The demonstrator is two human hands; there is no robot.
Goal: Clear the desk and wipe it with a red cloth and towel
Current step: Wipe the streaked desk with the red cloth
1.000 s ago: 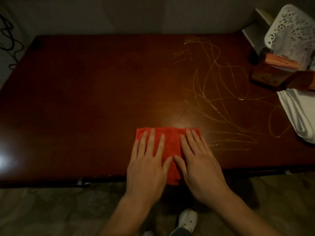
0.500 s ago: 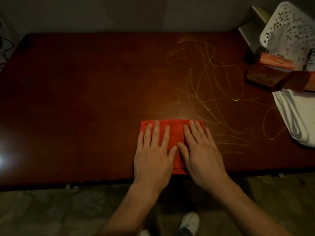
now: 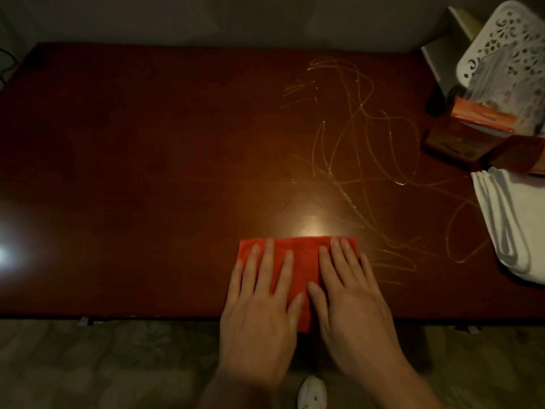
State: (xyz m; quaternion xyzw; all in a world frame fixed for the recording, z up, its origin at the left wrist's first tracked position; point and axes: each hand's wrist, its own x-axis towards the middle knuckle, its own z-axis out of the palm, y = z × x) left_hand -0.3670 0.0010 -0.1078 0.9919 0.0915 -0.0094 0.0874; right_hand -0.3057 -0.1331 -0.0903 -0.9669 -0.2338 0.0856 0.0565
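Hands lie flat side by side on the red cloth (image 3: 298, 255), left hand (image 3: 259, 317) and right hand (image 3: 351, 302) both with fingers straight and slightly spread, pressing it onto the desk (image 3: 147, 172) at the near edge. Part of the cloth hangs over that edge between the wrists. Glossy looping streaks (image 3: 368, 160) cross the wood just right of the cloth. A folded white towel (image 3: 513, 225) rests at the desk's right edge, with boxes (image 3: 460, 143) and a white perforated basket (image 3: 507, 45) behind it.
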